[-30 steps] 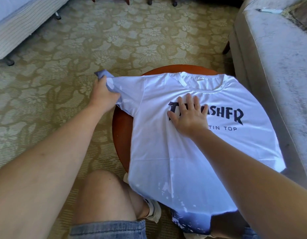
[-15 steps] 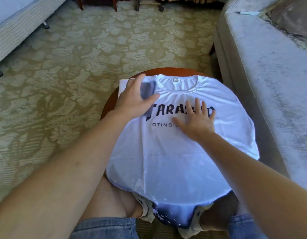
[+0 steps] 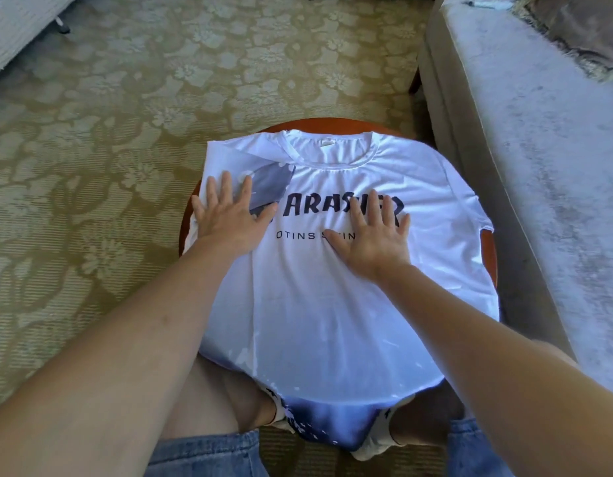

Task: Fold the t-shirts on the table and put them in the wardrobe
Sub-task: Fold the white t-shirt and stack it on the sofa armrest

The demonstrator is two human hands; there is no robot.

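The hem [image 3: 332, 426] of the white t-shirt [image 3: 315, 304] hangs limp off the near edge of the round table [image 3: 489, 251], above the person's knees. It looks like light, thin, soft cloth that will drape, crease and probably slide on the polished wood. Further in, both hands lie flat on the chest print with fingers spread and straight, gripping nothing. The left hand [image 3: 229, 218] presses the folded sleeve [image 3: 269, 175], which is turned in over the front. The right hand [image 3: 375, 239] pins the lettering. The other sleeve [image 3: 466, 204] lies spread toward the sofa [image 3: 539, 166]. That sleeve's outer edge and shoulder seam seem the best place to pinch, with one palm holding the body down so it does not drift. Beyond the collar [image 3: 332, 151] lies patterned carpet [image 3: 126, 98].
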